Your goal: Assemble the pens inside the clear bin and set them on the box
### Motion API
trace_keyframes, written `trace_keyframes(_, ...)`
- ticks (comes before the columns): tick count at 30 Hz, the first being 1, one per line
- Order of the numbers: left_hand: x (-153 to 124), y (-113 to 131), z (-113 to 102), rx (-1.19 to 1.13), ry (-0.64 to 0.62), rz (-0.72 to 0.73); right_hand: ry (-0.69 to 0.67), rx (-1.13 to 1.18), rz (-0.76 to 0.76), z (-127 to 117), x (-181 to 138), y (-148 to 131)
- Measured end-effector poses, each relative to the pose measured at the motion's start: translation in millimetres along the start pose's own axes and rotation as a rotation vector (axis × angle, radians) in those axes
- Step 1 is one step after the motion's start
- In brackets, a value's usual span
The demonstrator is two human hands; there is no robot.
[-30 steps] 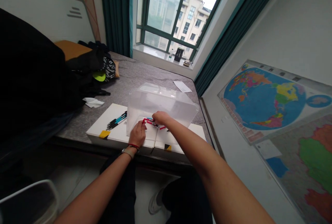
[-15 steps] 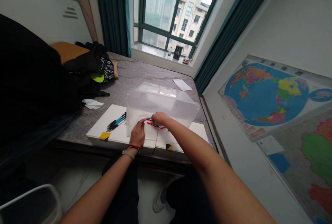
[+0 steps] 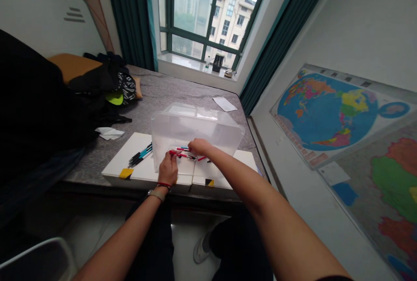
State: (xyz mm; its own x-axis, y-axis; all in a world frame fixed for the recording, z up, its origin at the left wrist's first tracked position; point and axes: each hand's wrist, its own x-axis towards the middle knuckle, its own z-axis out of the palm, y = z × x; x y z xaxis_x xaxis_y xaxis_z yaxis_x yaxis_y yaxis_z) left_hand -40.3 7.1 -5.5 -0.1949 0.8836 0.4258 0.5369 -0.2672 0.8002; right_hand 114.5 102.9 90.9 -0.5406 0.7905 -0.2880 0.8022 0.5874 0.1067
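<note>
Both my hands work at the near edge of a clear plastic box (image 3: 208, 127) that stands on a white board (image 3: 124, 163). My left hand (image 3: 168, 169) is closed, pinching the end of a red pen (image 3: 174, 152). My right hand (image 3: 198, 147) is curled over a small bunch of red pens (image 3: 187, 156) lying on the board in front of the box. Fingers of both hands press on these pens. A few blue and black pens (image 3: 140, 154) lie on the board to the left of the box.
The board sits on a grey table (image 3: 182, 94) under a window. Dark bags and clothes (image 3: 97, 90) pile at the left, with crumpled paper (image 3: 109, 132) nearby. A white sheet (image 3: 224, 104) lies at the far right. A world map (image 3: 325, 111) lies at the right.
The view has shifted slightly, moving everything a little left. Both hands stay at the red pens; my left hand has edged closer to the pen ends.
</note>
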Motion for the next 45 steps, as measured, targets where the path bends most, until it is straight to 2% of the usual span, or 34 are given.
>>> trace_keyframes(4, 0.3, -3.9, 2.1, -0.001, 0.0, -0.007, 0.021, 0.049, 0.092, -13.6, -11.5, 20.1)
trace_keyframes(10, -1.1, -4.5, 6.7, 0.044, -0.028, 0.05, -0.155, -0.089, 0.159, -22.2, -23.5, 36.2)
trace_keyframes(19, -1.6, -7.7, 9.9, 0.108, -0.052, 0.098, -0.246, -0.131, 0.052, -22.6, -34.0, 24.3)
trace_keyframes(27, -2.2, -8.6, 10.5, 0.14, -0.06, 0.102, -0.198, -0.114, 0.003, -19.5, -31.8, 17.1)
trace_keyframes(34, -2.0, -6.7, 10.4, 0.157, -0.058, 0.095, -0.308, -0.142, 0.003, -12.9, -35.6, 17.7)
trace_keyframes(45, -3.7, -2.6, 6.8, 0.082, -0.043, 0.074, -0.1, -0.035, -0.04, -13.0, -29.8, -6.2)
